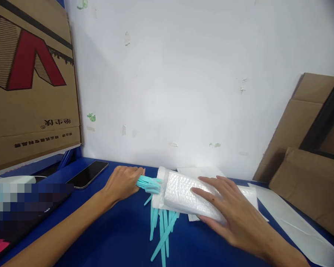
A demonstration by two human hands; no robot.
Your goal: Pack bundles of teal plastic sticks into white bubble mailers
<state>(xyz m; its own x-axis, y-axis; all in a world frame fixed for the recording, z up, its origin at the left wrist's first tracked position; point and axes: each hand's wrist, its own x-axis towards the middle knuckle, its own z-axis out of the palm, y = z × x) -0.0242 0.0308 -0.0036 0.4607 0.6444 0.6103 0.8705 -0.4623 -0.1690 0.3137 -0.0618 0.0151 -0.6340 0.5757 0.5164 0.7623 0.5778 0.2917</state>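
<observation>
My left hand is closed round a bundle of turquoise plastic sticks. Their far ends reach into the mouth of a white bubble mailer, which lies almost sideways above the table. Across the mailer's right part, my right hand grips it, with fingers over the top and the thumb along the lower edge. More loose turquoise sticks, long, flat and tapered, lie spread on the blue table below the mailer's open end, their upper ends hidden behind it. How far the held sticks go inside is hidden.
A dark phone lies at the back left of the blue table. White envelopes or sheets lie behind the mailer, with a long pale sheet at right. Cardboard boxes stand left and right; a white wall closes the back.
</observation>
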